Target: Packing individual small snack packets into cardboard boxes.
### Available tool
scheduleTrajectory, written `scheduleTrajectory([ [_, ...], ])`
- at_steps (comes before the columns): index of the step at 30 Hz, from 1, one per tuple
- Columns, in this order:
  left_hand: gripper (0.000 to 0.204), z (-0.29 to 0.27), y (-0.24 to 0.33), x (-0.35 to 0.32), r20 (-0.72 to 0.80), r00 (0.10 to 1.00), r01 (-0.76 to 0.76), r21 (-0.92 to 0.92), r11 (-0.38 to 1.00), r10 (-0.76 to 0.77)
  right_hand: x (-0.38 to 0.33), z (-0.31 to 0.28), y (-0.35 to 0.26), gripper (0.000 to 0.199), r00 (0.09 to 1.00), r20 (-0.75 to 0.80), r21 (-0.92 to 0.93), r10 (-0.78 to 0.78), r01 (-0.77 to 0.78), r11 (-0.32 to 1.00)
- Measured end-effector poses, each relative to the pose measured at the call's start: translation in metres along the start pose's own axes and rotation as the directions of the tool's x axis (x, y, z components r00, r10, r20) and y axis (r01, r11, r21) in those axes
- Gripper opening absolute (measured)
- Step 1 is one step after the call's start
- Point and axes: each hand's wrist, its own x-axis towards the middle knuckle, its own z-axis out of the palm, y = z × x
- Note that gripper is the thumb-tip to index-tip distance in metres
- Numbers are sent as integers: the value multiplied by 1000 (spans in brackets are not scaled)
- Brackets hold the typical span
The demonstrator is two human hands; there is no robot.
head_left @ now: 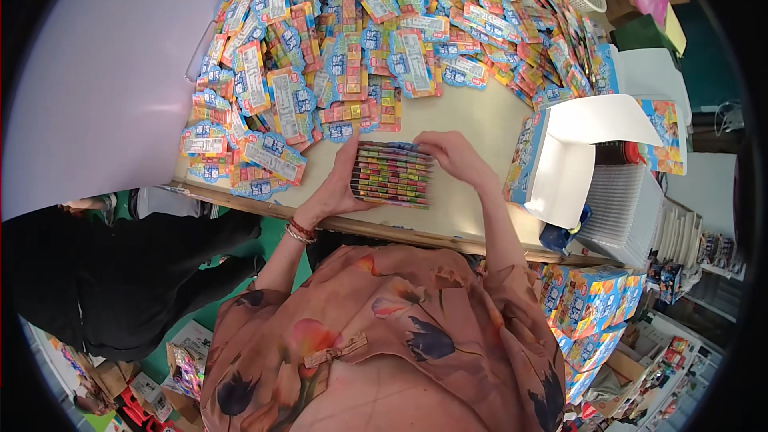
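Observation:
Near the table's front edge, my left hand (339, 186) is wrapped round the left end of a stack of flat candy packets (394, 178). The stack is held on edge, so the colourful layers show as stripes. At its far right corner, the fingers of my right hand (450, 154) are closed on the edge of the packets. Just beyond the stack lie loose candy packets (349, 116) of the same blue, orange and yellow kind.
A large heap of candy packets (412, 56) covers the far and left side of the table (472, 116). An open white-lined display box (560, 180) stands at the right, beside a stack of clear plastic trays (620, 216). A person in black clothing (120, 280) is at the left.

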Motion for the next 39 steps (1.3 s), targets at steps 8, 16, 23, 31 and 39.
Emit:
scheduleTrajectory([
  [8,114,-1,-3,9,76,997,21,-109,994,-13,86,-11,13,73,925,-380,-445,4,-187,876],
  [16,99,-6,0,7,86,996,-7,-170,985,21,17,2,18,46,957,-267,-165,117,-165,972],
  [23,100,-8,2,11,148,989,40,-185,982,-12,-18,16,17,14,829,-524,184,194,-112,977],
  [31,97,3,0,2,101,993,81,-217,973,-60,43,-3,9,16,877,-407,325,256,-123,938],
  [39,103,5,0,2,85,996,26,-122,992,-15,69,-21,46,19,961,-271,153,49,-7,988],
])
